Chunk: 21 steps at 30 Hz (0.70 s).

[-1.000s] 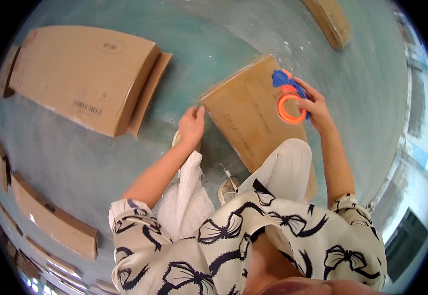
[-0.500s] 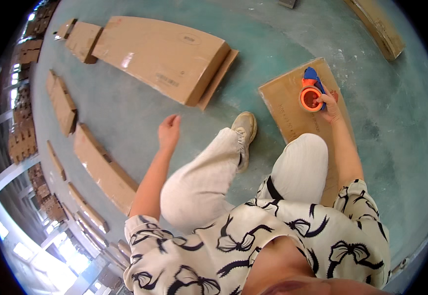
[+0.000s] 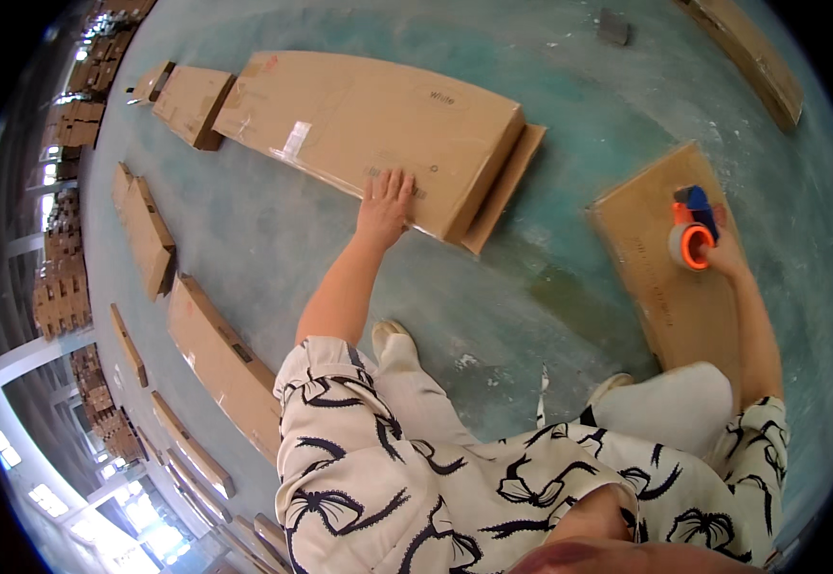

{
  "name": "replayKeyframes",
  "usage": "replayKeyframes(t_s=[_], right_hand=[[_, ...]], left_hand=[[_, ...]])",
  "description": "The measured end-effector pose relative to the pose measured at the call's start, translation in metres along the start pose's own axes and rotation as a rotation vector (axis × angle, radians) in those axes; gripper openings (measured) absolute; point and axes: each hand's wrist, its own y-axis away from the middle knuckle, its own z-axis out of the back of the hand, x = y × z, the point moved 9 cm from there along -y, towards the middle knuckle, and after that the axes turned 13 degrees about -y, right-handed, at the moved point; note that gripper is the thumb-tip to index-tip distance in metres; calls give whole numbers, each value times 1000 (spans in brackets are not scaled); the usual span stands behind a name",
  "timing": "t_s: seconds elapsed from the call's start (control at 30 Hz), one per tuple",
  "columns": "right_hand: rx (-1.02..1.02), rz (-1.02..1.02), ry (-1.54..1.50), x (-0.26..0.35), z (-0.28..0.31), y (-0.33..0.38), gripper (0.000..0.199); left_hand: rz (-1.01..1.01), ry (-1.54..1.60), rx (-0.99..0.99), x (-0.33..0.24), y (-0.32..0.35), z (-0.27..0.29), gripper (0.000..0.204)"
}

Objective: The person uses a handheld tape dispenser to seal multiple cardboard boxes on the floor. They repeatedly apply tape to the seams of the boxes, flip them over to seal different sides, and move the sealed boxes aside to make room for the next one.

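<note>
A long, flat cardboard box point(image 3: 369, 115) lies on the floor ahead of me, its near end flap point(image 3: 507, 191) sticking out. My left hand point(image 3: 385, 206) rests flat on its near edge, fingers stretched over the top face. Off to the right, my right hand point(image 3: 721, 251) grips a tape dispenser point(image 3: 692, 230) with an orange and blue body and a roll of tape on it. Beneath the dispenser lies a second flat cardboard box point(image 3: 641, 253); whether the two touch I cannot tell. The fingers of my right hand are partly hidden behind the dispenser.
Smaller boxes point(image 3: 187, 103) continue the line beyond the long box. More flat boxes point(image 3: 216, 354) lie along the left, with stacks of cardboard point(image 3: 63, 287) further out. Another box point(image 3: 751, 57) is at the far right, and a small grey piece point(image 3: 613, 27) lies on the floor.
My left hand has moved forward and right, from above the floor onto the long box, and its fingers have spread. My right hand still holds the tape dispenser. My view and legs have shifted.
</note>
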Motion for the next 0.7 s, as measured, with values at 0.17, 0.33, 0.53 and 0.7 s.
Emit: replayKeyframes(t_s=[0.17,0.33,0.53,0.7], right_hand=[[92,-290,-413,72,-48,6,41],[202,-241,-656,226,-180,-14,34],[142,-140,-832,348,-310,-70,26],[34,-255,-823,370,-315,-94,44]], left_hand=[[-309,-34,-508,3,-8,-28,87],[-307,146,-694,16,-37,-18,81],[-161,328,-524,61,-90,-14,71],[-122,378,-522,122,-101,-90,69]])
